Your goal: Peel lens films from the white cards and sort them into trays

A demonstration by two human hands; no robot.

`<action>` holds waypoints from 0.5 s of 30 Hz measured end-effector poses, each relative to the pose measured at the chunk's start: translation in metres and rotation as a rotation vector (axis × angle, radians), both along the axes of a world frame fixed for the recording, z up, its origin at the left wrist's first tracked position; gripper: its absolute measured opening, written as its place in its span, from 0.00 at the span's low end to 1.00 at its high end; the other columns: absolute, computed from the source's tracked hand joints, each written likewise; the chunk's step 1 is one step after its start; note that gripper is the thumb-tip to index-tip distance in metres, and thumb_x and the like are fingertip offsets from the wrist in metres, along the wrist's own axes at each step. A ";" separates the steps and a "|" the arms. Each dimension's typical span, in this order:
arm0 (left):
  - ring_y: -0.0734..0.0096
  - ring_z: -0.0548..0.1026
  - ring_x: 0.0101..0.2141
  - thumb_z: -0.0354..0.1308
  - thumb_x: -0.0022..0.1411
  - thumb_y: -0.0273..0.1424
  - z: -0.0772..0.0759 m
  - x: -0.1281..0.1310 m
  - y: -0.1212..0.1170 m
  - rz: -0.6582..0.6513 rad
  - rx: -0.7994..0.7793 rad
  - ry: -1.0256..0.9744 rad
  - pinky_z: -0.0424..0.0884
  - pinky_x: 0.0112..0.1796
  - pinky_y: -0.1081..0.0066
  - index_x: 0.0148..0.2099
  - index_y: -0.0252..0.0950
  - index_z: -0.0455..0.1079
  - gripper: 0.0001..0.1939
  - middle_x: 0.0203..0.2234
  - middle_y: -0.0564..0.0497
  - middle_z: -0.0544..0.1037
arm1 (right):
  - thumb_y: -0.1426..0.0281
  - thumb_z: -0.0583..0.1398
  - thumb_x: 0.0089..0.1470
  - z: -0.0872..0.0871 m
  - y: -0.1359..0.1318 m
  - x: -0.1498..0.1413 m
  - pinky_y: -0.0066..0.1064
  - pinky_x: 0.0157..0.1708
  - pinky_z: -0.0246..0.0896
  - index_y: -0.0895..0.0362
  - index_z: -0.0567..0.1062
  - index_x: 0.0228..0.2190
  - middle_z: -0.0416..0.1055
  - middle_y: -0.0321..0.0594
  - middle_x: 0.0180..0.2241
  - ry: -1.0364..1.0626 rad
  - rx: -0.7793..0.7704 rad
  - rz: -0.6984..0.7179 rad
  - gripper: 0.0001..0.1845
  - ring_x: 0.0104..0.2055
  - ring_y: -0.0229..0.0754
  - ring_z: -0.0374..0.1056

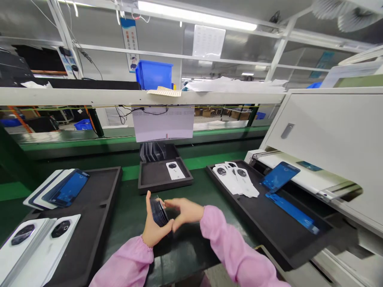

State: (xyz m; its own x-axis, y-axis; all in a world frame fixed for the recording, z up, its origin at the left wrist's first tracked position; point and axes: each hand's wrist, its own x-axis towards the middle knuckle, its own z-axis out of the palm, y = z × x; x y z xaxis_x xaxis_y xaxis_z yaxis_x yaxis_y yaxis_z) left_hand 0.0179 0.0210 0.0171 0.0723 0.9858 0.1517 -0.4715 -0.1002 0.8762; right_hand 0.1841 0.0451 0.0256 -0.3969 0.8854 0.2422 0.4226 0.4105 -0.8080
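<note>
My left hand (pixel 156 229) is wrapped round a small stack of thin dark glossy sheets (pixel 159 213), held on edge above the dark green bench. Against the right side of this stack, my right hand (pixel 186 212) curls its fingers, with the thumb close to my left thumb; its fingertips are partly hidden. Just beyond my hands lies a small black tray (pixel 166 186). It bears one white phone-shaped panel (pixel 175 170) with a round dark camera area, and several dark sheets (pixel 152 151) stand upright at its back.
A black tray (pixel 112 199) at left holds white phone-shaped panels (pixel 61 237) and blue-screened ones (pixel 67 191). The right tray (pixel 248 223) has white panels (pixel 235 179) and blue film-like pieces (pixel 291 211). A white machine (pixel 332 131) stands beside it. A shelf (pixel 104 97) crosses ahead, carrying a blue bin (pixel 154 75).
</note>
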 end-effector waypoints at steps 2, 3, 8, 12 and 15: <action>0.73 0.72 0.34 0.66 0.35 0.13 -0.005 -0.006 0.008 0.023 -0.143 -0.198 0.64 0.48 0.68 0.61 0.49 0.50 0.53 0.34 0.59 0.72 | 0.56 0.59 0.48 0.019 0.037 0.014 0.36 0.37 0.68 0.58 0.71 0.45 0.74 0.39 0.38 -0.052 -0.027 -0.202 0.25 0.39 0.42 0.72; 0.74 0.72 0.32 0.66 0.39 0.16 -0.008 -0.009 0.012 -0.019 -0.245 -0.291 0.66 0.47 0.68 0.57 0.47 0.56 0.45 0.32 0.59 0.72 | 0.57 0.55 0.54 0.026 0.058 0.019 0.36 0.38 0.67 0.61 0.70 0.45 0.74 0.43 0.38 -0.098 -0.043 -0.310 0.23 0.40 0.43 0.71; 0.69 0.74 0.29 0.55 0.56 0.32 -0.016 -0.026 0.028 -0.344 -0.576 -0.453 0.71 0.42 0.63 0.38 0.28 0.68 0.11 0.25 0.48 0.72 | 0.64 0.57 0.57 0.031 0.145 0.013 0.42 0.44 0.64 0.60 0.68 0.45 0.67 0.44 0.46 -0.458 -0.219 -0.562 0.17 0.45 0.43 0.67; 0.70 0.74 0.29 0.52 0.58 0.32 -0.022 -0.024 0.032 -0.471 -0.655 -0.466 0.71 0.43 0.62 0.38 0.27 0.68 0.12 0.25 0.46 0.73 | 0.65 0.56 0.57 0.019 0.173 0.000 0.41 0.43 0.66 0.59 0.67 0.46 0.67 0.43 0.46 -0.663 -0.308 -0.542 0.17 0.44 0.43 0.67; 0.68 0.75 0.29 0.52 0.58 0.33 -0.026 -0.015 0.039 -0.516 -0.701 -0.452 0.70 0.43 0.60 0.39 0.26 0.68 0.13 0.25 0.45 0.74 | 0.65 0.56 0.57 0.012 0.184 -0.003 0.40 0.42 0.66 0.59 0.67 0.46 0.67 0.43 0.46 -0.721 -0.254 -0.509 0.16 0.44 0.43 0.67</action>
